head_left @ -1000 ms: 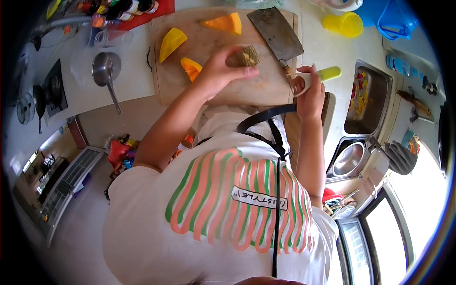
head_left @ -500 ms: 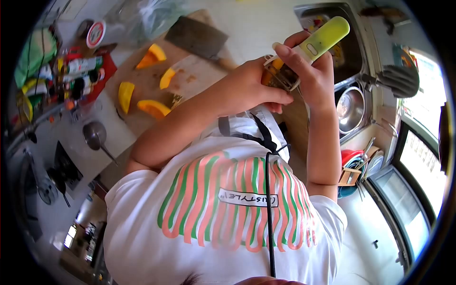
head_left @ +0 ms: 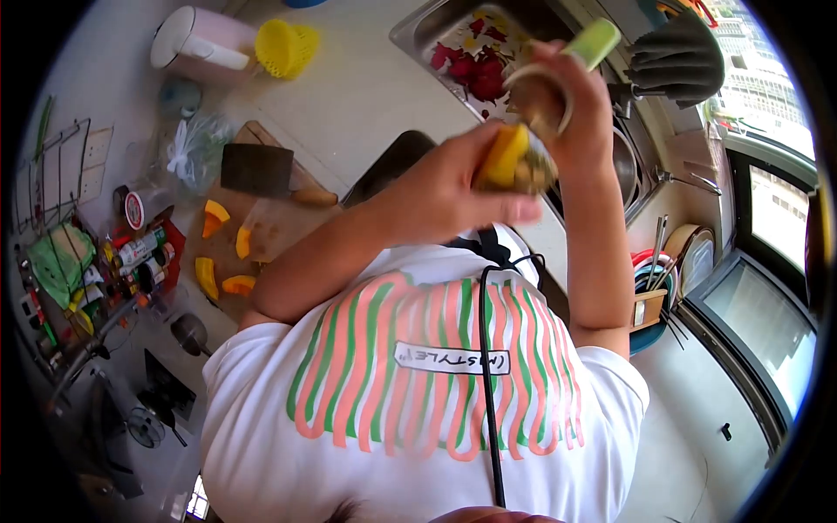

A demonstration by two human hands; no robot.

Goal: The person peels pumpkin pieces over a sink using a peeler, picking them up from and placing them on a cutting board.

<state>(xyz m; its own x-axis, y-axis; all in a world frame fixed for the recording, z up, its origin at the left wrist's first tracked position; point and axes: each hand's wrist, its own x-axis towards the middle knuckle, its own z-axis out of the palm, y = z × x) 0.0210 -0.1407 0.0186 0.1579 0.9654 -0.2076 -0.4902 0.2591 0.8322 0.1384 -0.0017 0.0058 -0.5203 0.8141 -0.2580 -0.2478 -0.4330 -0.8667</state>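
My left hand [head_left: 449, 187] grips a pumpkin piece [head_left: 504, 161], its yellow-orange flesh and mottled rind showing between thumb and fingers. Just above it, my right hand [head_left: 580, 109] is closed around a peeler with a pale green handle [head_left: 598, 44]. The peeler's head is blurred and apart from the pumpkin. Both hands are raised in front of my chest, near the sink's edge. On the wooden cutting board [head_left: 266, 228] to the left lie several cut pumpkin wedges [head_left: 207, 277]. A cleaver [head_left: 257, 168] rests at the board's far side.
Red and yellow scraps [head_left: 479, 74] lie in the sink [head_left: 418, 35]. Grey gloves [head_left: 676, 57] hang by the faucet. A yellow strainer basket [head_left: 286, 49], a pink kettle [head_left: 205, 48] and a plastic bag [head_left: 196, 152] stand at the back left. Bottles [head_left: 144, 248] crowd the left side.
My right hand has lifted the peeler off the pumpkin piece, uncovering it. The view has shifted, so more of the sink, the kettle and the back counter show.
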